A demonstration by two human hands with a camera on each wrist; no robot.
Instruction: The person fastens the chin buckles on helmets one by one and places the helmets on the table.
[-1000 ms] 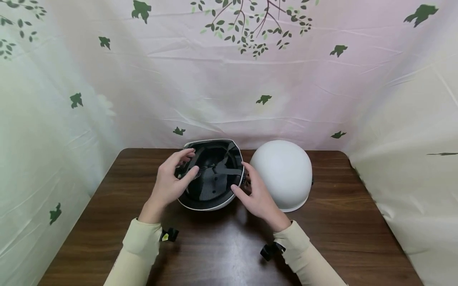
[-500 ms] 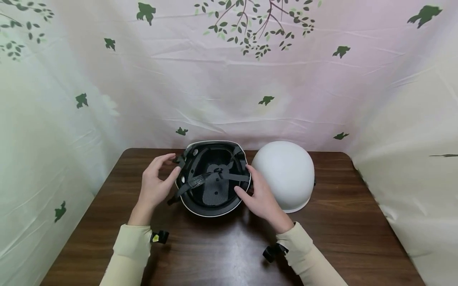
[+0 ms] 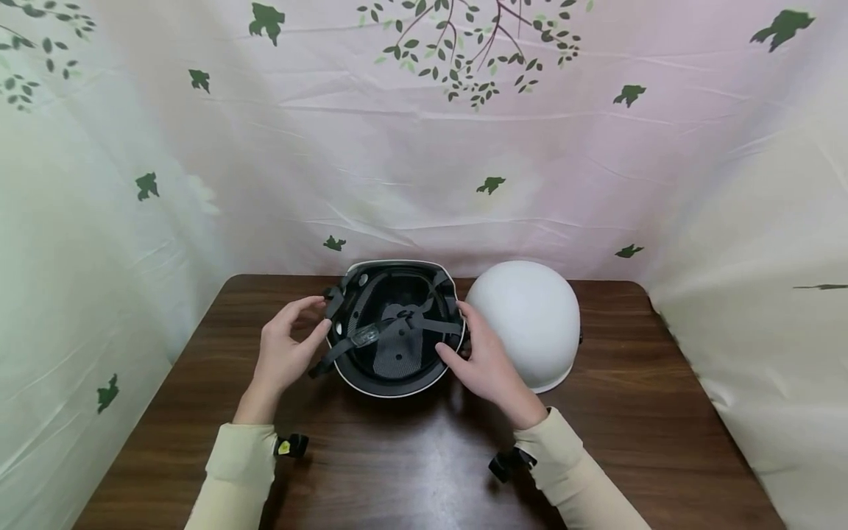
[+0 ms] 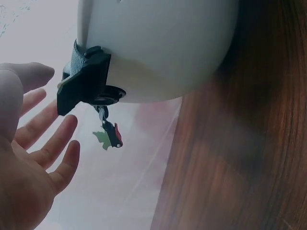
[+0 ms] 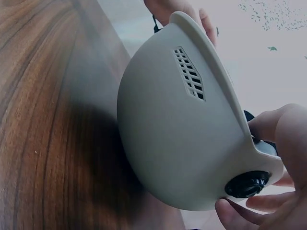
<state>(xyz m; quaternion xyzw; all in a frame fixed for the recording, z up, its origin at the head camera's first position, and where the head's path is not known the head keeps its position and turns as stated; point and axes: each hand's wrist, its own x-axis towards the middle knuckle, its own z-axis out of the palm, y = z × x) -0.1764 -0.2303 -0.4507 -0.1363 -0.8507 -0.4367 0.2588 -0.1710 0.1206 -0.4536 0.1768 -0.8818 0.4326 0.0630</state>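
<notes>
A white helmet (image 3: pixel 397 361) lies upside down on the table, its black padded inside facing up. My right hand (image 3: pixel 486 368) grips its right rim, thumb on the inner side and fingers outside beside a black round knob (image 5: pixel 247 184). By the left rim is my left hand (image 3: pixel 281 353), fingers spread and loosely bent around the side. In the left wrist view those fingers surround a black clip (image 4: pixel 84 81) on the shell. A dark chin strap with a clear buckle (image 3: pixel 364 336) crosses the inside and hangs over the left rim.
Right beside it stands a second white helmet (image 3: pixel 523 324), dome up, close behind my right hand. Both are near the back edge of the brown wooden table (image 3: pixel 411 471). A leaf-printed cloth (image 3: pixel 411 162) hangs behind and along both sides.
My left hand has moved left from above the helmet's inside to its left rim. The strap and buckle now show across the inside, and the helmet has shifted slightly right.
</notes>
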